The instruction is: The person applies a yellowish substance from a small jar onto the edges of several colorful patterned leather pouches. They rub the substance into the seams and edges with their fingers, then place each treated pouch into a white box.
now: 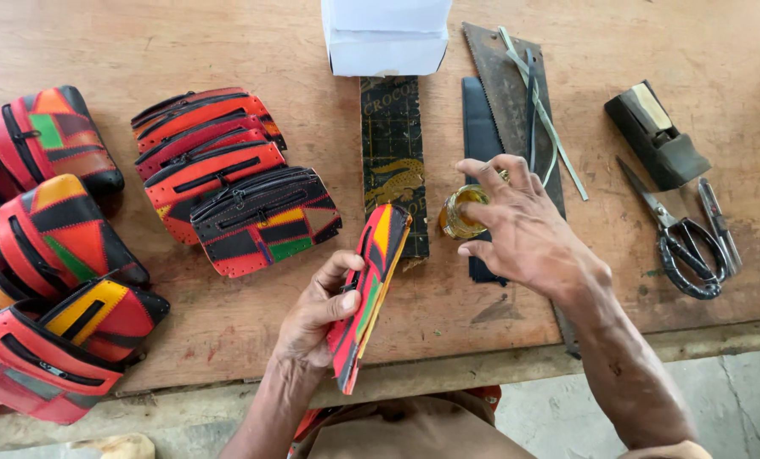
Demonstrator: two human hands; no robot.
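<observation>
My left hand [316, 310] grips a flat patchwork leather piece [370, 289] in red, orange, green and black, held on edge over the near side of the wooden table [227, 323]. My right hand [520, 225] reaches over a small glass jar of amber liquid [458, 214], its fingers resting on the jar's top. The jar stands just right of a dark printed leather strip [392, 144] and partly in front of a black strip [480, 127].
Several red and black patchwork pouches lie in a pile [235, 178] at centre left, more [48, 255] along the left edge. A white box [386, 36] sits at the top. Grey leather strips [507, 85], a black block tool [656, 136], scissors [681, 234] and pliers [720, 223] lie right.
</observation>
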